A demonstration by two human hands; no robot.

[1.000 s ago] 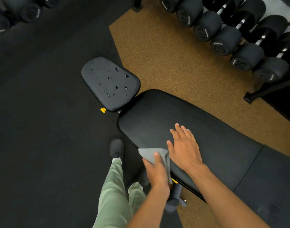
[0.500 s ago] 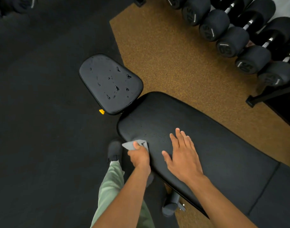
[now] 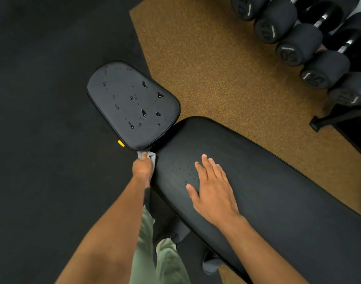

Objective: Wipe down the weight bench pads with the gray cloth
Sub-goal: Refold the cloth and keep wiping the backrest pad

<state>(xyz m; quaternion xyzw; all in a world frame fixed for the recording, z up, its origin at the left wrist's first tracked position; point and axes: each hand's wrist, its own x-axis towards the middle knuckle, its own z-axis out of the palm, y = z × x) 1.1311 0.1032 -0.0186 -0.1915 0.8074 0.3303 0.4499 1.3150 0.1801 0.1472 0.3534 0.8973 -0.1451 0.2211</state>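
Left hand: the left hand had its fingers curled round the crumpled gray cloth, pressing it against the near edge of the long black textured back pad, just beside the gap to the seat.
Right hand: the right hand lay flat on the same pad, fingers straight and slightly spread, holding nothing.
Seat: the small rounded black vinyl seat pad carried scattered droplets.
Rack: round black dumbbells sat in a row on a dark rack.
Floor: a brown speckled mat met black flooring.

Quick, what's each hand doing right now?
Left hand: grips the gray cloth.
Right hand: open, flat on the long bench pad.
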